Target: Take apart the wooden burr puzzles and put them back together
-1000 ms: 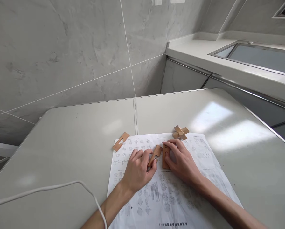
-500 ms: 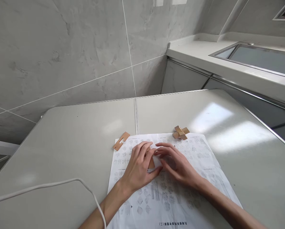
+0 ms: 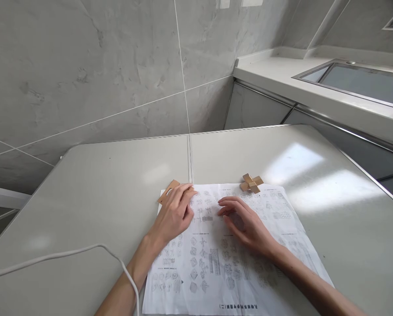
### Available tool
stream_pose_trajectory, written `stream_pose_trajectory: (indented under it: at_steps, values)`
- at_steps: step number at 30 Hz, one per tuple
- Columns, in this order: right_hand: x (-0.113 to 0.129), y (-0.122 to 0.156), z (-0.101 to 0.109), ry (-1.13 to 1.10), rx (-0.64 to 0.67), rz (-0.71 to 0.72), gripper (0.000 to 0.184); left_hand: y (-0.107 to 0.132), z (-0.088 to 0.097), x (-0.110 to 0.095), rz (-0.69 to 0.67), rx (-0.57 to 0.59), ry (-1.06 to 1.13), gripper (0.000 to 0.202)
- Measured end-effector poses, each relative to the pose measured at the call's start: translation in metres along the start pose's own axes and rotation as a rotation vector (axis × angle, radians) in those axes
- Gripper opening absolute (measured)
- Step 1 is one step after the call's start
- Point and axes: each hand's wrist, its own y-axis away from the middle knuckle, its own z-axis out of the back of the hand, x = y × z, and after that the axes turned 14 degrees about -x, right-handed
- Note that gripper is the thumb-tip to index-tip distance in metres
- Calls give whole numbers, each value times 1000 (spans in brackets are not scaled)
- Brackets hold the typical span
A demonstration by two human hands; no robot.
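My left hand [image 3: 175,210] is closed at the upper left of a printed paper sheet [image 3: 231,294], fingers bent around a small wooden piece [image 3: 191,188] mostly hidden under them. Just beside those fingers, partly covered, lies a flat notched wooden puzzle piece [image 3: 166,192] at the sheet's corner. My right hand [image 3: 244,224] rests over the middle of the sheet, fingers curved and thumb apart, with nothing visible in it. A cross-shaped wooden assembly [image 3: 251,183] sits at the sheet's top edge, beyond the right hand.
A white cable [image 3: 68,253] runs from the left across my left forearm. The pale glossy table [image 3: 117,175] has a seam down its middle. Behind it rises a grey tiled wall [image 3: 117,66], with a white counter [image 3: 269,74] at the right.
My left hand has moved left and away from me with the wooden piece, up to the notched piece. My right hand stays almost in place, now apart from the left.
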Motion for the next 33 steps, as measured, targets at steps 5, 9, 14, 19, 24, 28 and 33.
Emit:
stream_pose_trajectory:
  at_steps: [5, 9, 14, 19, 24, 28, 33]
  values:
    - [-1, 1, 0, 11, 5, -6, 35, -2, 10, 8, 32, -15, -49, 55]
    - [-2, 1, -1, 12, 13, -12, 32, -3, 12, 6, 47, -40, -51, 66]
    - [1, -1, 0, 9, 16, -16, 29, -1, 4, -10, -84, -73, 73, 52]
    - [4, -4, 0, 6, 2, -34, 20, 11, -13, -29, -150, 10, 343, 28]
    - [3, -7, 2, -20, -19, -106, 19, 15, -20, -36, -57, 122, 456, 23]
    - [2, -7, 4, -52, -30, -200, 18, 14, -20, -36, -57, 127, 425, 22]
    - [1, -5, 4, -107, -48, -338, 18, 13, -19, -37, -65, 140, 409, 22]
